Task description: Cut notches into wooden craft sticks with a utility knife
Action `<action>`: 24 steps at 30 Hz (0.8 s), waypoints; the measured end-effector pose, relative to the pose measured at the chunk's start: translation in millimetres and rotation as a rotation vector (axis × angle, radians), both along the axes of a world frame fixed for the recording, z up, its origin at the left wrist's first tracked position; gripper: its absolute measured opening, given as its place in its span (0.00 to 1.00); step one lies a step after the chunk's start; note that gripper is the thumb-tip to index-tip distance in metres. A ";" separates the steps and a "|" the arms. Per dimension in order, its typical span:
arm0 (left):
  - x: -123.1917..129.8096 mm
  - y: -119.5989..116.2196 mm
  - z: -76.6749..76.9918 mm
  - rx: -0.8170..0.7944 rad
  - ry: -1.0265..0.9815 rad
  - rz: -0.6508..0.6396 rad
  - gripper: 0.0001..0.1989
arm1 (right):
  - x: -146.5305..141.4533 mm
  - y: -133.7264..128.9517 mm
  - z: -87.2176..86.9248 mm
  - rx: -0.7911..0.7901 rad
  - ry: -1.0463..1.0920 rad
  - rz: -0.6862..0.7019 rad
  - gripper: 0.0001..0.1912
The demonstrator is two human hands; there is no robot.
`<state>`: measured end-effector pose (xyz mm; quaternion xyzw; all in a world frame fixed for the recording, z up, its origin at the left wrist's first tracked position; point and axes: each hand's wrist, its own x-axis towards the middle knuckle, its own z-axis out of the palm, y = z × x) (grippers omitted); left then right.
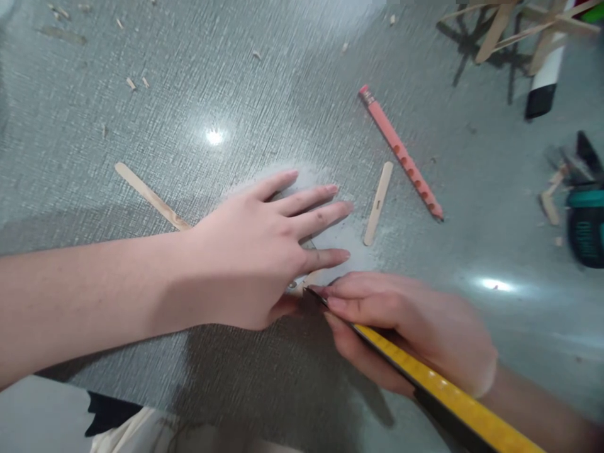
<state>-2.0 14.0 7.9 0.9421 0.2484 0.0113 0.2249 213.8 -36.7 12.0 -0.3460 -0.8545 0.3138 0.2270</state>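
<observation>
My left hand (259, 251) lies palm down with its fingers spread over a patch of pale powder on the table. Beside its thumb, the end of a small wooden piece (298, 289) shows; most of it is hidden under the hand. A yellow-and-black utility knife (415, 365) is gripped in my right hand (401, 308), its dark blade tip at that wooden piece. One craft stick (151, 198) sticks out past my left wrist. A shorter craft stick (378, 204) with a small slot lies right of my left fingertips.
A pink pencil (406, 157) lies beyond the short stick. At the top right, a structure of craft sticks (500, 28) stands by a white marker with a black cap (542, 94). A teal-and-black tool (587, 217) lies at the right edge. Wood chips (131, 83) dot the grey textured table (189, 75).
</observation>
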 end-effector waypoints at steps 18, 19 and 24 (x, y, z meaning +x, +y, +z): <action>0.6 -0.6 -2.5 0.024 -0.016 0.006 0.31 | 1.0 -6.5 -1.4 0.051 -0.035 -0.017 0.13; 0.7 -0.5 -2.2 0.025 -0.011 0.004 0.31 | 1.4 -7.8 -1.5 0.068 -0.033 -0.023 0.13; 1.0 -0.7 -3.8 0.027 -0.017 0.011 0.31 | -2.8 -9.8 -1.4 0.032 0.003 -0.007 0.12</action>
